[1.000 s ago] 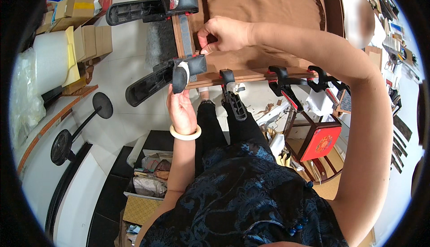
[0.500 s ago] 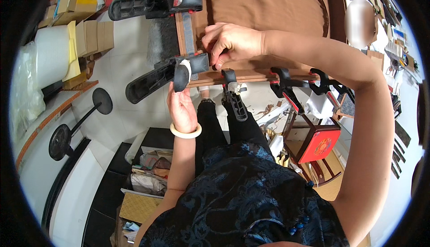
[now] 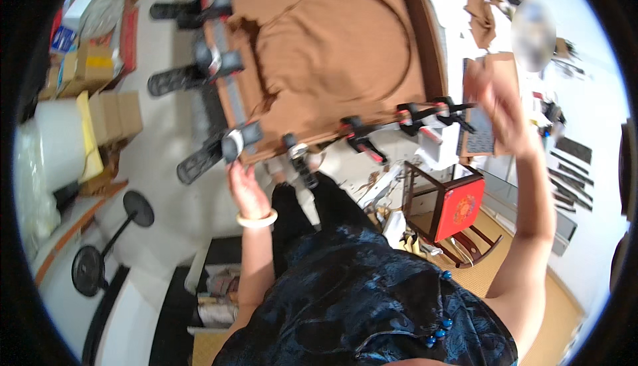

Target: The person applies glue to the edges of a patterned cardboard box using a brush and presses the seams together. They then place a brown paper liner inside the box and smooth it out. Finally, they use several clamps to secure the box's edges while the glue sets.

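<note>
A large brown box-like frame (image 3: 435,54) lies before me, with brown cloth (image 3: 332,50) gathered inside it and a round ridge showing under the cloth. Black clamps grip its left edge and its near edge. My left hand (image 3: 247,192) is at the near left corner, fingers stretched up against or just below the corner clamp (image 3: 232,145); its fingertips are partly hidden. Out past the frame's right side, my right hand (image 3: 497,107) is smeared by motion over a brown board with a grey panel (image 3: 480,130). I cannot make out anything in it.
Along the near edge sit further clamps (image 3: 362,139). A red-topped stool (image 3: 460,210) stands below right. Cardboard boxes (image 3: 100,67) and a roll of white wrap (image 3: 60,140) line the left. Brown scraps (image 3: 480,17) and thin dark strips (image 3: 565,177) lie at the right.
My right hand has left the frame's near left corner and swung far right. The view has shifted, showing more of the frame and cloth. My left hand stays by the corner.
</note>
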Demonstrator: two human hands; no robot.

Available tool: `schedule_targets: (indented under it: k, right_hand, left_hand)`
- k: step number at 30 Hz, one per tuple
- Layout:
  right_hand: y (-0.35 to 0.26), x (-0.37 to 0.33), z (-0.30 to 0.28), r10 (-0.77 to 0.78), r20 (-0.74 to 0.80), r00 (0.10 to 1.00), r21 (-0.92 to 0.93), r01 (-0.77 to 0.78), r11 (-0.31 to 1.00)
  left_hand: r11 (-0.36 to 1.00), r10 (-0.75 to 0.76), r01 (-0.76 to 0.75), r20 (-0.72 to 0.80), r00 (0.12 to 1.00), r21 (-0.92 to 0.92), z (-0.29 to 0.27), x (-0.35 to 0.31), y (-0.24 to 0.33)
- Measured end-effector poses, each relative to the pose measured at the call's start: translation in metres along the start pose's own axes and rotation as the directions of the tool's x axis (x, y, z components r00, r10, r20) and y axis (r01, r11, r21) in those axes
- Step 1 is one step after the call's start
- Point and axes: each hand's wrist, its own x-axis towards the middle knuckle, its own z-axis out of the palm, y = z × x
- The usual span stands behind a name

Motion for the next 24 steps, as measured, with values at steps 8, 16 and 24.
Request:
schedule_targets:
  k: [8,16,24]
  right_hand:
    - [0.075,-0.051,-0.063,0.369,-0.068,0.927,0.143,-0.357,0.923]
    - [0.198,0.159,-0.008,0.481,0.097,0.871,0.175,-0.49,0.854]
    - [0.2,0.084,0.03,0.396,-0.183,0.9,0.196,-0.361,0.912]
  left_hand:
    - [0.979,-0.204,0.205,0.04,0.978,-0.023,0.037,-0.012,0.013]
    - [0.917,-0.25,0.204,-0.097,0.963,-0.343,0.071,0.008,-0.007]
    - [0.975,-0.156,0.143,-0.062,0.986,-0.173,0.067,0.053,0.053]
